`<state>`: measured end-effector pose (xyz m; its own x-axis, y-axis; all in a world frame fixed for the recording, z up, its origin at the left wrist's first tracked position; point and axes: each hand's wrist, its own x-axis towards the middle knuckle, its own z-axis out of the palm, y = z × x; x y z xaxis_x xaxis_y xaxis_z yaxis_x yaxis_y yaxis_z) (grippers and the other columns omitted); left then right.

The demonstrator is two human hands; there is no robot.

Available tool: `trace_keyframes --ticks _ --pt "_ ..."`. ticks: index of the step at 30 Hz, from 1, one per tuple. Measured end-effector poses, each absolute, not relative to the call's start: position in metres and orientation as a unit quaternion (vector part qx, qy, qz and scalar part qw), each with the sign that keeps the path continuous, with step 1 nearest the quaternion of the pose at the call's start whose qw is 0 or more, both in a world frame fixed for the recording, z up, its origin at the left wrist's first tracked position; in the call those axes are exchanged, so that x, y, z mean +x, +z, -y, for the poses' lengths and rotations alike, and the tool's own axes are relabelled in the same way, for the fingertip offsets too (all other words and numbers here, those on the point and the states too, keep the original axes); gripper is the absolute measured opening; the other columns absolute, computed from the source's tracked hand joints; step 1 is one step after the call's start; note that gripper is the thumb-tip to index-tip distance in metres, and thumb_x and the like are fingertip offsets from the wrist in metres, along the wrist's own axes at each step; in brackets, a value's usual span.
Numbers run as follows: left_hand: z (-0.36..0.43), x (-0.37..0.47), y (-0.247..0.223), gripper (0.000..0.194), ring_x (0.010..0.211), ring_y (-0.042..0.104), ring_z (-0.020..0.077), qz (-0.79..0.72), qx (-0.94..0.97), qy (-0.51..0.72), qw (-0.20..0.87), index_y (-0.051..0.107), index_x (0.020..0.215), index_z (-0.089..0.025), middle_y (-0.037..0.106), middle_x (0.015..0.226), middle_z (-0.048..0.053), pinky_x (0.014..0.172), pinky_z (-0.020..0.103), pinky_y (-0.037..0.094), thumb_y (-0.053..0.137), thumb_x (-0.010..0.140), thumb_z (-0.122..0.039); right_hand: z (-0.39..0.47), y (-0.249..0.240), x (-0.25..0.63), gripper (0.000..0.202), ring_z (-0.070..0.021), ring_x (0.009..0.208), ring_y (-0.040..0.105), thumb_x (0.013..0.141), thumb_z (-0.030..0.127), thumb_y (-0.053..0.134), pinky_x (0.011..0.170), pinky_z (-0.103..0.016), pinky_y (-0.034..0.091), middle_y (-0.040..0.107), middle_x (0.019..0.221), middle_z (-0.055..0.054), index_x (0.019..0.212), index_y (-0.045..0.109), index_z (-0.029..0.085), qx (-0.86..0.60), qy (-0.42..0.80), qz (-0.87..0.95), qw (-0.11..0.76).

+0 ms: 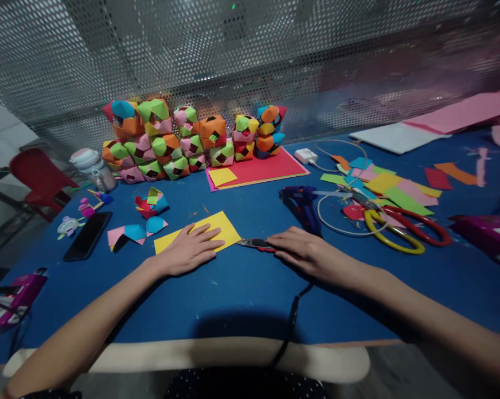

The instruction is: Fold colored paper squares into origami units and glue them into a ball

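Note:
My left hand [191, 247] lies flat with spread fingers on a yellow paper sheet [225, 224] on the blue table. To the right of the paper, my right hand [302, 249] rests palm down over a small tool with a dark and red handle [258, 243], its fingers close together on the handle end. The tool's metal tip touches or nearly touches the paper's right corner. Just beyond my right hand lies a dark blue glue gun [305, 205].
Folded paper balls [166, 147] are stacked along the back. Nearby lie a red sheet [270, 167], a phone [87, 236] and a bottle [94, 169]. Yellow-handled scissors [393, 241], another red-handled pair and paper scraps [403, 197] lie right. A cable [291, 318] crosses the front edge.

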<state>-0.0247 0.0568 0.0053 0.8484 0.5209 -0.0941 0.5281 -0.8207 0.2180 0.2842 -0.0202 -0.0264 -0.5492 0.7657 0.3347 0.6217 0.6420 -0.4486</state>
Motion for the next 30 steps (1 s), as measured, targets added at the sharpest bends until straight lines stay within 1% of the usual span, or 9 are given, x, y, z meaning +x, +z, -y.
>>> trace_keyframes --ticks 5,9,11,17,24,30 --pt "-0.062 -0.025 0.014 0.04 0.134 0.028 0.0198 -0.269 0.952 -0.022 0.143 0.04 0.132 -0.033 0.037 0.144 -0.002 0.106 0.043 0.021 0.025 0.095 -0.031 0.026 -0.024 0.279 0.034 -0.0198 0.096 0.055 0.091 0.023 0.042 0.081 -0.036 0.049 0.064 0.109 -0.009 0.122 0.054 0.021 -0.401 0.136 0.871 0.248" --pt "-0.065 -0.026 0.014 0.039 0.132 0.032 0.0198 -0.259 0.956 -0.008 0.14 0.047 0.125 -0.032 0.042 0.141 -0.002 0.103 0.042 0.024 0.025 0.094 -0.027 0.029 -0.026 0.276 0.033 -0.0204 0.095 0.054 0.09 0.02 0.041 0.081 -0.037 0.049 0.063 0.107 -0.011 0.121 0.054 0.018 -0.404 0.125 0.87 0.251" --pt "-0.066 -0.027 0.011 0.038 0.132 0.032 0.0192 -0.254 0.958 0.001 0.136 0.048 0.124 -0.033 0.042 0.141 -0.003 0.102 0.041 0.025 0.025 0.094 -0.026 0.029 -0.028 0.275 0.033 -0.0205 0.095 0.054 0.09 0.02 0.042 0.081 -0.037 0.049 0.063 0.105 -0.011 0.12 0.054 0.018 -0.404 0.123 0.869 0.257" --pt "-0.068 -0.034 0.001 0.038 0.133 0.031 0.0187 -0.244 0.963 0.018 0.116 0.046 0.127 -0.034 0.038 0.143 -0.003 0.104 0.04 0.024 0.028 0.094 -0.03 0.031 -0.031 0.271 0.033 -0.0198 0.091 0.054 0.089 0.018 0.042 0.079 -0.038 0.05 0.062 0.108 -0.011 0.12 0.054 0.017 -0.396 0.11 0.876 0.253" --pt "-0.075 -0.042 -0.006 0.042 0.136 0.024 0.0193 -0.244 0.964 -0.02 0.104 0.043 0.132 -0.033 0.029 0.148 -0.003 0.107 0.036 0.021 0.024 0.095 -0.041 0.037 -0.025 0.26 0.034 -0.0199 0.093 0.056 0.09 0.018 0.042 0.079 -0.036 0.051 0.063 0.11 -0.011 0.121 0.054 0.017 -0.395 0.101 0.876 0.258" --pt "-0.074 -0.042 -0.007 0.042 0.136 0.023 0.0179 -0.232 0.968 -0.014 0.095 0.041 0.132 -0.032 0.029 0.148 -0.002 0.108 0.035 0.019 0.024 0.095 -0.04 0.039 -0.024 0.253 0.033 -0.0193 0.093 0.055 0.09 0.018 0.042 0.08 -0.036 0.051 0.062 0.111 -0.011 0.121 0.054 0.015 -0.393 0.103 0.88 0.245"
